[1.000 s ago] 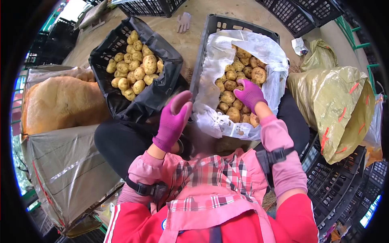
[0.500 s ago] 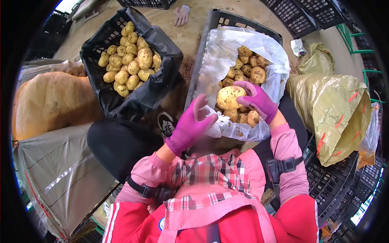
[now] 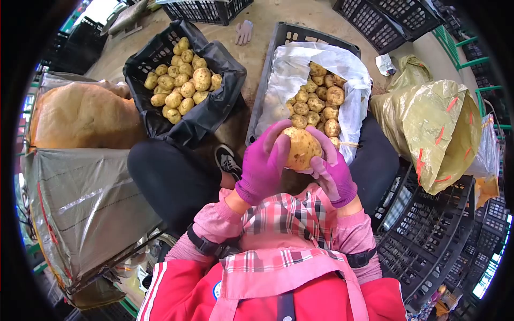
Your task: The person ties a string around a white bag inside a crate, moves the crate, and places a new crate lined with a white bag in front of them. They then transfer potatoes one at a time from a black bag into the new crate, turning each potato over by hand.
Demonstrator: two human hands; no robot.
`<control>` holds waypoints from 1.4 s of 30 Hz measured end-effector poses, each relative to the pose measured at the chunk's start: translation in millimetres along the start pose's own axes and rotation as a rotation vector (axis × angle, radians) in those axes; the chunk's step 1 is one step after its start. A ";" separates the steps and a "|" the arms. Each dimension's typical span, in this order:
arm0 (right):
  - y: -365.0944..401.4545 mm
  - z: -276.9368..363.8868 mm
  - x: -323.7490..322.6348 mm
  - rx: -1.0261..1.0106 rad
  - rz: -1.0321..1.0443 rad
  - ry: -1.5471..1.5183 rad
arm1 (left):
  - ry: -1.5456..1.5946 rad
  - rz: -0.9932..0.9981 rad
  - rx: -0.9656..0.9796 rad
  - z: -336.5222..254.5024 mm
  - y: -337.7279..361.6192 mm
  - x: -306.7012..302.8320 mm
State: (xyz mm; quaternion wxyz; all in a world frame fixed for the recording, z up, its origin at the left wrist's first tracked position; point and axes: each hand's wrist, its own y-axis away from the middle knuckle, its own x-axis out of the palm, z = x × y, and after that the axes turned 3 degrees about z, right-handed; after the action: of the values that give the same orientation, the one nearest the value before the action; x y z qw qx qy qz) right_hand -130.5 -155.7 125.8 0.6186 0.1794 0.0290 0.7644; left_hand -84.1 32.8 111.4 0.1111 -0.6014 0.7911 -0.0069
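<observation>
A large pale potato (image 3: 301,149) with brown specks is held between both my hands, in front of my apron. My left hand (image 3: 263,163), in a purple glove, grips its left side. On its right side, my gloved right hand (image 3: 333,170) has its fingers curled round the skin. Just beyond them stands a black crate (image 3: 259,101) lined with a white plastic bag (image 3: 286,69), holding several brown, dirt-marked potatoes (image 3: 316,107). To the left, cleaner yellow potatoes (image 3: 182,83) lie in another crate with a black liner (image 3: 225,69).
A loose glove (image 3: 244,32) lies on the floor between the crates. At left is a filled orange sack (image 3: 85,117) above a grey plastic-covered block (image 3: 96,198). A yellow-green woven sack (image 3: 428,128) and stacked black crates (image 3: 423,235) are at right.
The potato has come up out of the white-lined crate and toward my body in my right hand. My left hand has moved in and closed on it too.
</observation>
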 end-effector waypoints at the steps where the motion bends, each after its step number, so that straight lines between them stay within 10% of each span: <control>1: 3.2 -2.2 1.6 -0.033 0.000 -0.054 | 0.014 0.024 -0.014 1.1 -1.6 -2.3; 6: 10.1 -3.2 11.9 -0.268 -0.028 -0.232 | 0.241 0.038 -0.217 0.0 1.9 -5.5; 11: 9.9 -9.5 0.5 -0.341 -0.024 -0.154 | 0.709 0.522 -0.772 -22.5 5.9 -16.3; 15: 4.2 -2.0 3.8 -0.316 -0.065 0.064 | 0.293 0.318 -0.325 -16.4 7.9 -0.6; 20: 14.3 6.8 5.8 -0.177 -0.030 -0.019 | 0.464 0.234 -0.366 -37.3 8.8 -6.0; 26: 18.5 0.4 10.4 -0.171 0.025 -0.308 | -0.250 0.313 -0.118 -61.9 10.9 -5.8; 39: 3.5 12.2 21.2 -0.425 -0.122 -0.024 | 0.017 0.313 -0.184 -27.5 -0.1 -8.7; 42: -10.0 -2.0 18.1 -0.469 -0.271 0.607 | -0.048 0.229 -0.085 -25.4 3.9 -4.1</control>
State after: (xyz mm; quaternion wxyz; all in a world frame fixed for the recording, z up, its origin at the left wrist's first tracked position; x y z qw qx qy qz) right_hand -124.8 -135.7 125.6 0.7012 -0.2061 0.0585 0.6800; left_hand -91.4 34.7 136.3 0.1047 -0.5113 0.8513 0.0537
